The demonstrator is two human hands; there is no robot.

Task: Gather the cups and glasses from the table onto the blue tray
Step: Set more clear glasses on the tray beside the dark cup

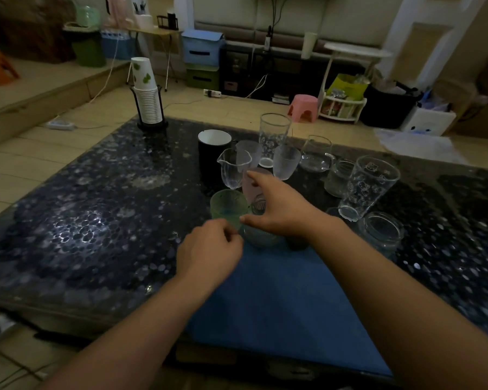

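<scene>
The blue tray (279,305) lies at the near edge of the dark pebble-pattern table (96,220). A green frosted cup (228,205) stands at the tray's far left corner. My left hand (209,250) hovers just in front of it with its fingers curled and nothing seen in them. My right hand (278,209) is spread, its index finger on a pink cup (250,187) and its palm above a clear glass (258,236) at the tray's far edge. Behind stand a black mug (213,156), a spouted glass (233,170) and two frosted cups (286,163).
Further right are a tall printed glass (273,133), a glass pitcher (316,154), a second printed glass (368,187) and a glass jar (382,232). A holder of stacked paper cups (147,97) stands at the table's far left corner. The floor beyond holds a pink stool (303,106).
</scene>
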